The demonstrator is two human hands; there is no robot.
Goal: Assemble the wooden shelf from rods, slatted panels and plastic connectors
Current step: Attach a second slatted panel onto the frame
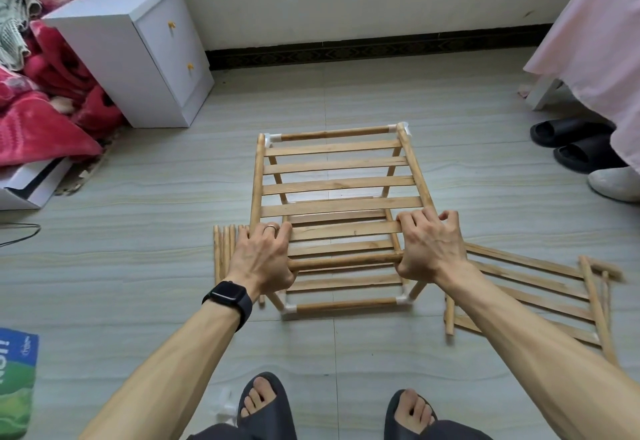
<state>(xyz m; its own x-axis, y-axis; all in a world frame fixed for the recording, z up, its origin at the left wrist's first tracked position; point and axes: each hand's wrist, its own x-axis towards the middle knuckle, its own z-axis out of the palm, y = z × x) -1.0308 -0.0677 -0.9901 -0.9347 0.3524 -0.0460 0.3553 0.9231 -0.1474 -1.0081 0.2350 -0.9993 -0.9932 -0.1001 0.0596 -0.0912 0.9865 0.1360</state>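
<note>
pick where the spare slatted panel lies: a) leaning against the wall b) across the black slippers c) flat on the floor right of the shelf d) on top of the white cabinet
C: the spare panel lies flat on the floor to the right of the shelf, just past the right hand.

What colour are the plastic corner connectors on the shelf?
White. The connectors on the shelf show best in the head view.
</note>
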